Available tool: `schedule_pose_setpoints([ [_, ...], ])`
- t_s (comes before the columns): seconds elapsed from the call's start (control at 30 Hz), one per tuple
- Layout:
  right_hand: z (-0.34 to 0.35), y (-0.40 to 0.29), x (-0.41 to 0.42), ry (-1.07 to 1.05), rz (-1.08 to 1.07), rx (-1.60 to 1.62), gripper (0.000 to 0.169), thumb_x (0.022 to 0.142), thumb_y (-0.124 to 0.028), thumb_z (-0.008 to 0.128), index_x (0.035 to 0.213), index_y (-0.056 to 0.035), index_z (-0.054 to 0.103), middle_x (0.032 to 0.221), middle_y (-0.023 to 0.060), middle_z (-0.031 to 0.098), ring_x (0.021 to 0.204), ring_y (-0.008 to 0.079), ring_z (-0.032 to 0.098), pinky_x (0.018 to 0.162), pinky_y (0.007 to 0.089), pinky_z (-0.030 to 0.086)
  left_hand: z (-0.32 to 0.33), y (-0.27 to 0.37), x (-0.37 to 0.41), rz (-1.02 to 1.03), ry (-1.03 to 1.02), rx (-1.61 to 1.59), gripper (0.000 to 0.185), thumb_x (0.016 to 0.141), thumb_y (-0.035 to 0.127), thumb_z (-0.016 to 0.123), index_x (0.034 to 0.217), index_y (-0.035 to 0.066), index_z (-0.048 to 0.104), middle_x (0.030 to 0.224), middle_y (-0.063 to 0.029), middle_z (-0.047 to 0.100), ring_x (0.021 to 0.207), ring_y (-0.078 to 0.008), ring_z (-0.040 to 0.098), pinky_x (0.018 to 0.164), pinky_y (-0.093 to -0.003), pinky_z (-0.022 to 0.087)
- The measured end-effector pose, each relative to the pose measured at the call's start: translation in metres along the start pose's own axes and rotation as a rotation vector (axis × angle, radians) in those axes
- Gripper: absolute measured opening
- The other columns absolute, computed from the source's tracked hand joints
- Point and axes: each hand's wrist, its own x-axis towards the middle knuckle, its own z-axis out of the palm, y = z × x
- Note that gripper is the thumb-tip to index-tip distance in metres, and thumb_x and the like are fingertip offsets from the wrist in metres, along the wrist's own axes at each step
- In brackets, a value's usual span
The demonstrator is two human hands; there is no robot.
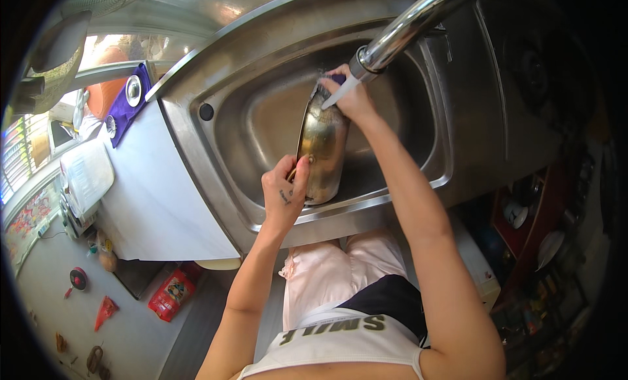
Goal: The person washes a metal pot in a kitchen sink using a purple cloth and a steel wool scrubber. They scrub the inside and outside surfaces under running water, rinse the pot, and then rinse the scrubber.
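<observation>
A metal cooking pot (321, 144) with a worn, brownish outer side stands tilted on its side in the stainless steel sink (274, 120). My left hand (287, 193) grips the pot by a handle near its rim, at the side close to me. At the pot's far end, my right hand (351, 95) presses a purple scrubbing pad (337, 79) against the metal; the fingers partly hide the pad. Water (341, 91) runs from the chrome faucet (368, 61) onto the pot beside my right hand. The inside of the pot faces away from view.
Left of the sink is a white countertop (157, 198). A purple cloth (128, 105) with two metal sink strainers lies at its back edge, and a white plastic container (88, 174) stands at far left. A black round plug (206, 112) sits at the sink's left corner.
</observation>
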Motion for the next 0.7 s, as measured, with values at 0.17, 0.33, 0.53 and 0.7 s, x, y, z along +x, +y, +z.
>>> schedule_pose_setpoints([
  [0.17,0.004,-0.061,-0.068,0.175,-0.385,-0.153,0.022,0.077,-0.016,0.072,0.094,-0.0074,0.061,0.098,0.0155,0.056,0.097,0.0378,0.052,0.089,0.0445,0.041,-0.008,0.001,0.002,-0.017,0.034,0.019,0.028,0.093,0.02,0.063,0.078,-0.003,0.062,0.056,-0.0053,0.05,0.051,-0.0089,0.041,0.049,-0.0278,0.037],
  [0.33,0.004,-0.012,-0.01,0.046,-0.058,0.028,0.025,0.079,-0.025,0.07,0.095,-0.007,0.061,0.097,0.0175,0.058,0.095,0.0396,0.053,0.085,0.0462,0.043,-0.003,0.006,0.01,-0.048,0.007,0.041,0.028,0.092,0.019,0.064,0.077,-0.004,0.06,0.056,-0.0066,0.052,0.051,-0.0096,0.041,0.049,-0.0281,0.038],
  [0.53,0.005,-0.062,-0.045,0.071,-0.155,-0.179,0.029,0.078,-0.028,0.073,0.097,-0.0073,0.064,0.1,0.0166,0.06,0.1,0.0392,0.054,0.085,0.0503,0.043,-0.007,0.008,0.007,-0.009,0.026,0.033,0.027,0.091,0.018,0.065,0.076,-0.004,0.059,0.055,-0.0104,0.051,0.049,-0.0116,0.042,0.049,-0.0293,0.038],
  [0.7,-0.005,0.009,-0.002,-0.014,0.111,-0.178,0.032,0.082,-0.033,0.068,0.101,-0.0078,0.065,0.105,0.0197,0.062,0.107,0.0407,0.055,0.09,0.0503,0.044,0.01,0.01,-0.001,0.021,-0.011,0.077,0.027,0.089,0.018,0.067,0.074,-0.003,0.058,0.054,-0.0143,0.048,0.047,-0.0185,0.036,0.047,-0.0324,0.037],
])
